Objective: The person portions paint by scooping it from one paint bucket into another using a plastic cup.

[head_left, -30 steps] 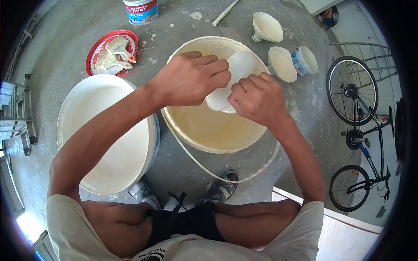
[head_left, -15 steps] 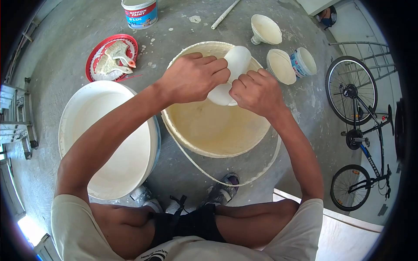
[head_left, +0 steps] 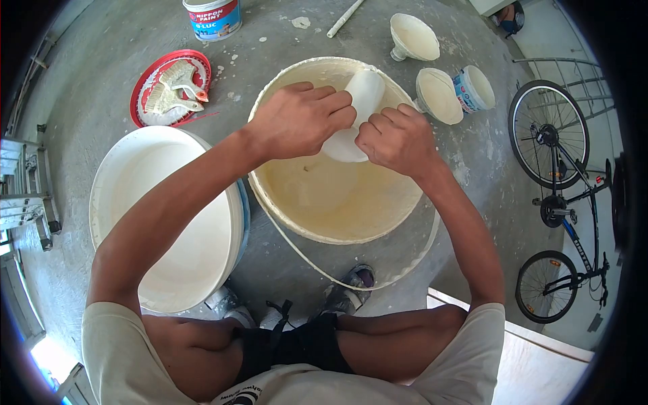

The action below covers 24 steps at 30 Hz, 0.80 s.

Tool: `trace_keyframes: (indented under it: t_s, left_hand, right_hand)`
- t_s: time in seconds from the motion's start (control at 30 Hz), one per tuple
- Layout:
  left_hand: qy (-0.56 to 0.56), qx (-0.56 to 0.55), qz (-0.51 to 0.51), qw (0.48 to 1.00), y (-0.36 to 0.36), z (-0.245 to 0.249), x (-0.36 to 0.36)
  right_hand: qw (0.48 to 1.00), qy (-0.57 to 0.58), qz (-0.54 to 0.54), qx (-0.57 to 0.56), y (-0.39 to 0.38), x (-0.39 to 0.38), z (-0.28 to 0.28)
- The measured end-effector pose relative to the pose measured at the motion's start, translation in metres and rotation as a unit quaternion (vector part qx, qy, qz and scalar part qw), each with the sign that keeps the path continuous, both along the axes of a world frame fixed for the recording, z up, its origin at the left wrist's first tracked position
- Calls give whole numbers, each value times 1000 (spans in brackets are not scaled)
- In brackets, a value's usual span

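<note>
Over the far part of a large cream-coated bucket (head_left: 337,236), my left hand (head_left: 304,120) and my right hand (head_left: 398,142) are closed on a smooth white object (head_left: 365,91). It looks soft and pinched between the two fists, with a rounded part above and another bulging below. What exactly it is I cannot make out. Inside the bucket is a thin yellowish residue, and its handle hangs down on the near side. Left of it stands a wide white tub (head_left: 175,270), under my left forearm.
A red lid (head_left: 137,101) holds two brushes (head_left: 177,88). Beyond are a paint bucket (head_left: 214,21), a white stick (head_left: 345,18), two funnels (head_left: 415,37) (head_left: 439,96) and a small tub (head_left: 476,88). A bicycle (head_left: 550,135) stands right, a ladder (head_left: 27,185) left.
Both hands keep their grip on the white object, which has dipped slightly. The view has shifted a little, so the surrounding items appear slightly displaced.
</note>
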<state>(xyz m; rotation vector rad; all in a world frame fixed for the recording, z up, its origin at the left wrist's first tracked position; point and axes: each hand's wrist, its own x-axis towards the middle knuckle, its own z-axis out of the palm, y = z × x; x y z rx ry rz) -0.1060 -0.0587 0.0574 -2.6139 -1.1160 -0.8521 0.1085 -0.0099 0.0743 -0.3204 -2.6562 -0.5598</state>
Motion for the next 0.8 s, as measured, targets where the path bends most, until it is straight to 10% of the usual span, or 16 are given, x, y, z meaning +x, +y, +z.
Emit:
trace_keyframes:
  t_s: [0.8]
  left_hand:
    - [40,-37,-49,997,9,-23,1]
  right_hand:
    - [999,-17,3,-32,3,9,-40]
